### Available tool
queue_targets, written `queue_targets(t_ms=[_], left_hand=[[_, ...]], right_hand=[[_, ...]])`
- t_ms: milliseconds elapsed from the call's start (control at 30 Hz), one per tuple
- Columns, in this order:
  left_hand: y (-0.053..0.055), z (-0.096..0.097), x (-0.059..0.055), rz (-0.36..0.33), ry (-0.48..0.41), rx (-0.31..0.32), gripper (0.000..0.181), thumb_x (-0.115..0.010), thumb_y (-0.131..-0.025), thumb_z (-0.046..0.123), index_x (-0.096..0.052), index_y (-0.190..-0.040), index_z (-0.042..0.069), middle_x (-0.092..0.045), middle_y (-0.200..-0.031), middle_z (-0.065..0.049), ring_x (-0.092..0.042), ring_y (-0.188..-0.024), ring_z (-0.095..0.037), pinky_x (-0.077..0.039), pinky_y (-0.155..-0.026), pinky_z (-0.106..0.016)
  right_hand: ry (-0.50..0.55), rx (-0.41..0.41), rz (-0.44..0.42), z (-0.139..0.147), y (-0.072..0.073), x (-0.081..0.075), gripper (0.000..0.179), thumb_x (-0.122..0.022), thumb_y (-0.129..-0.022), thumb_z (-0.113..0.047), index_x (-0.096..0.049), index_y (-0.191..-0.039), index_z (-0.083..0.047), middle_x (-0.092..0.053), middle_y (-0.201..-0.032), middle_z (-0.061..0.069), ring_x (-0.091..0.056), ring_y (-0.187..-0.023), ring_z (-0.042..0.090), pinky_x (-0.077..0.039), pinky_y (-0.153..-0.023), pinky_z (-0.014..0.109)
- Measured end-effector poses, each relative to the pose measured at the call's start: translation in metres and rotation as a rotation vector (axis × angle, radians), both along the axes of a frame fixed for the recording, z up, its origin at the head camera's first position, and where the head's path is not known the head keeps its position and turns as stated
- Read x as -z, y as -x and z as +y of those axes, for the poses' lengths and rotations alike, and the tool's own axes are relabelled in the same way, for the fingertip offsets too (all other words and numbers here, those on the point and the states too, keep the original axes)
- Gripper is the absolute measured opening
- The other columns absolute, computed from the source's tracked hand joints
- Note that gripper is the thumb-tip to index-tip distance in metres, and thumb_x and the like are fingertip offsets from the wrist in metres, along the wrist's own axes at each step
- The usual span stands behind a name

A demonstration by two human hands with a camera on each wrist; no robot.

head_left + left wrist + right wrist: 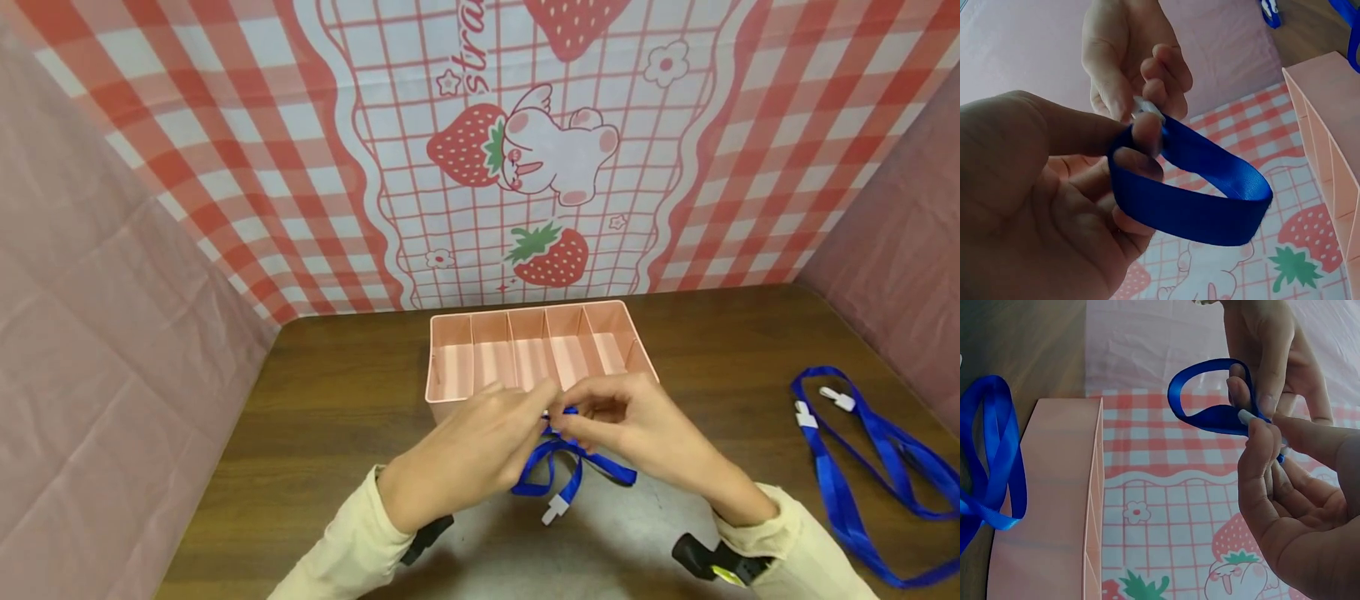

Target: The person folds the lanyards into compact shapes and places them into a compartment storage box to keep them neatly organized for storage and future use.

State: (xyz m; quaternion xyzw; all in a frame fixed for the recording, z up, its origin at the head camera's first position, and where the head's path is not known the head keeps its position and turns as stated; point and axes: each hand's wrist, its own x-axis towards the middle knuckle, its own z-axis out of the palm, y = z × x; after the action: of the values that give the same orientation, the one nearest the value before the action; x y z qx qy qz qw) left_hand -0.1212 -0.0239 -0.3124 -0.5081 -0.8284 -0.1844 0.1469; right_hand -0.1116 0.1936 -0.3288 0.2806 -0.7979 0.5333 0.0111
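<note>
Both hands meet in front of a pink box, working on a blue lanyard (573,479) with white plastic clips. My left hand (476,446) pinches the ribbon between thumb and fingers; in the left wrist view, a flat loop of the lanyard (1191,215) stands out from those fingers. Opposite it, my right hand (648,429) pinches the lanyard at a white clip (1246,417), fingertips right beside the left ones. Fingers partly hide the clip. In the head view, another white clip (555,509) hangs from a ribbon end below the hands.
The pink box (429,367) has several compartments in a row and stands at the back of the brown table (322,433). More blue lanyards (832,483) with white clips lie on the right. A checked strawberry cloth (300,167) hangs behind, with pink cloth at both sides.
</note>
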Motion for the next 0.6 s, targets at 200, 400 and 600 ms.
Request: queue_targets(t_ms=[200, 400, 600], left_hand=[[-0.011, 0.005, 0.007, 0.124, 0.051, -0.107, 0.030, -0.061, -0.089, 0.002, -0.053, -0.116, 0.013, -0.061, -0.083, 0.008, -0.059, -0.074, -0.013, -0.042, -0.064, -0.028], [-0.016, 0.010, 0.016, 0.171, 0.007, -0.131, 0.041, -0.060, -0.083, -0.002, -0.052, -0.119, 0.014, -0.056, -0.080, 0.007, -0.057, -0.072, -0.014, -0.037, -0.063, -0.027], [-0.012, 0.014, 0.020, 0.160, 0.004, -0.109, 0.047, -0.060, -0.080, -0.004, -0.051, -0.123, 0.013, -0.057, -0.082, 0.006, -0.060, -0.078, -0.015, -0.043, -0.069, -0.028]], right_hand=[[-0.040, 0.029, 0.065, 0.000, 0.001, 0.003, 0.012, -0.069, -0.092, -0.003, -0.074, -0.094, -0.013, -0.070, -0.081, -0.006, -0.065, -0.070, 0.008, -0.057, -0.062, 0.027], [-0.093, 0.028, 0.066, 0.000, 0.000, 0.006, 0.010, -0.072, -0.092, -0.010, -0.073, -0.092, -0.019, -0.069, -0.079, -0.008, -0.063, -0.069, 0.006, -0.056, -0.061, 0.027], [-0.158, 0.073, 0.130, -0.001, -0.001, 0.008, 0.011, -0.074, -0.089, -0.008, -0.073, -0.089, -0.019, -0.067, -0.077, -0.014, -0.060, -0.066, 0.003, -0.053, -0.058, 0.024]])
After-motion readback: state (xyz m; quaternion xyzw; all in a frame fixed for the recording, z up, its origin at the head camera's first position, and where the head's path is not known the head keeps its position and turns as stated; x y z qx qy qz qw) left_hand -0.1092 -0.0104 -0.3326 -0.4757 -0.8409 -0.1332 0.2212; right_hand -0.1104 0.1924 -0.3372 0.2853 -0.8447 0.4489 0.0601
